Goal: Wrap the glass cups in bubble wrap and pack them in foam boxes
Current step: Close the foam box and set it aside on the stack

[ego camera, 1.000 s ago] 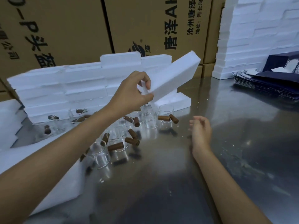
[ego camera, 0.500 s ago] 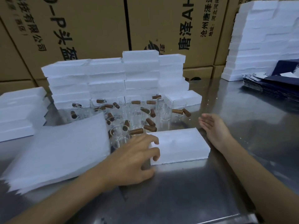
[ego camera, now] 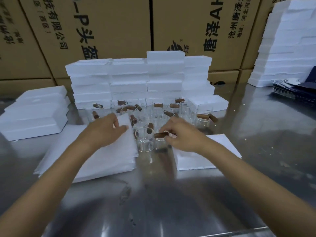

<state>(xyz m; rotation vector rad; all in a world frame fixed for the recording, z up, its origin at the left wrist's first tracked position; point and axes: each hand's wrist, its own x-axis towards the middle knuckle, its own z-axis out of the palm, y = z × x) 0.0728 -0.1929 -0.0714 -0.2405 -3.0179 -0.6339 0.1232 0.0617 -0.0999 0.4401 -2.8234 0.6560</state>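
Several clear glass cups with brown wooden handles (ego camera: pixel 162 108) stand in a cluster on the steel table. The nearest glass cup (ego camera: pixel 144 141) stands between my hands. My right hand (ego camera: pixel 181 134) pinches its brown handle (ego camera: pixel 161 134). My left hand (ego camera: pixel 107 129) rests with spread fingers on the far corner of a stack of white wrap sheets (ego camera: pixel 95 158). A white foam box (ego camera: pixel 213 154) lies flat on the table under my right wrist.
A wall of stacked foam boxes (ego camera: pixel 142 79) stands behind the cups. More foam boxes (ego camera: pixel 34 113) lie at the left and a tall stack (ego camera: pixel 287 48) at the far right. Dark flat cartons (ego camera: pixel 297 89) lie at the right. Cardboard boxes (ego camera: pixel 119 28) line the back.
The foam box was lifted off the stack and set down on the table. My left hand let it go and moved to the wrap sheets. My right hand reached to the nearest cup's handle.
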